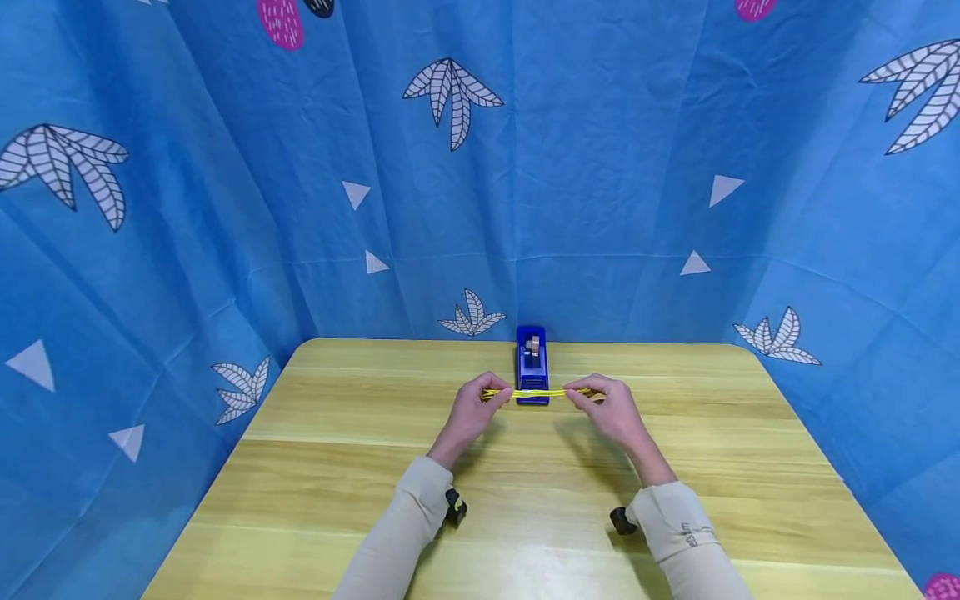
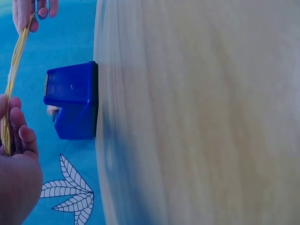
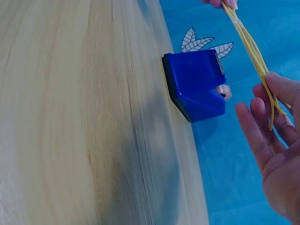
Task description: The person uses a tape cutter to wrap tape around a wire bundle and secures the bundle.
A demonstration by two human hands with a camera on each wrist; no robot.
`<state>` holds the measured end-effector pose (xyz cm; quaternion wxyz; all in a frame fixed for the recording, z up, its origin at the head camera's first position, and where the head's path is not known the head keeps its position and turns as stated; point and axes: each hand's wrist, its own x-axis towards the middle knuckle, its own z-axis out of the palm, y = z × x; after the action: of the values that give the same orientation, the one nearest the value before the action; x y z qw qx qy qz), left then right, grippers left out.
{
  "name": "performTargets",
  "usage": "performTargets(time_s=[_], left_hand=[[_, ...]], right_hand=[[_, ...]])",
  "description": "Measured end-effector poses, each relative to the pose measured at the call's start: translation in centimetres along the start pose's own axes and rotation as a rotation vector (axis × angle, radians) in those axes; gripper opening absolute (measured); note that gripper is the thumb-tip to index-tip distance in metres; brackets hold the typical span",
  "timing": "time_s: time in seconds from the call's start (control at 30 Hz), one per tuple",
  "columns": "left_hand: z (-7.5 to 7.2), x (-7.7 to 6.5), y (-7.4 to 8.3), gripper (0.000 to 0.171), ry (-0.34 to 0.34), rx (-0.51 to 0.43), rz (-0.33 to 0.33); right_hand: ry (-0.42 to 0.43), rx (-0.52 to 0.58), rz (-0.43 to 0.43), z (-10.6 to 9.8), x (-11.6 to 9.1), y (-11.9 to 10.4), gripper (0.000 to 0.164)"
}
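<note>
A bundle of thin yellow strands (image 1: 534, 393) stretches level between both hands, above the table's far half. My left hand (image 1: 476, 407) pinches one end between thumb and fingers. At the other end my right hand (image 1: 613, 407) pinches it the same way, and in the right wrist view loose strand tips (image 3: 272, 119) hang past the fingers. Around the middle of the bundle sits a shiny, pale band (image 3: 238, 21) that looks like clear tape. Just behind the bundle, a blue tape dispenser (image 1: 532, 367) with a small roll stands upright; the strands overlap its near end in the head view.
The wooden table (image 1: 360, 517) carries the dispenser near its far edge. A blue curtain (image 1: 600, 167) with leaf prints rises right behind that edge and along both sides. A dark wrist device (image 1: 455, 507) is on the left cuff, another (image 1: 622, 521) on the right.
</note>
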<state>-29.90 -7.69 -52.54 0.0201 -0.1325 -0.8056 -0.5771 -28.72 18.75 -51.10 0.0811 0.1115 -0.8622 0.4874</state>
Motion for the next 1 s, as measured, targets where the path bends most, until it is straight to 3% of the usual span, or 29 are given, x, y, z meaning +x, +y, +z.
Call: performTargets(time_s=[0.5, 1.0], left_hand=[[-0.02, 0.05, -0.03, 0.015, 0.014, 0.002, -0.034], [-0.36, 0.14, -0.51, 0.020, 0.033, 0.045, -0.066]], right_hand=[[0.004, 0.030, 0.018, 0.15, -0.05, -0.12, 0.021], [0.008, 0.075, 0.100, 0.30, -0.15, 0.40, 0.022]])
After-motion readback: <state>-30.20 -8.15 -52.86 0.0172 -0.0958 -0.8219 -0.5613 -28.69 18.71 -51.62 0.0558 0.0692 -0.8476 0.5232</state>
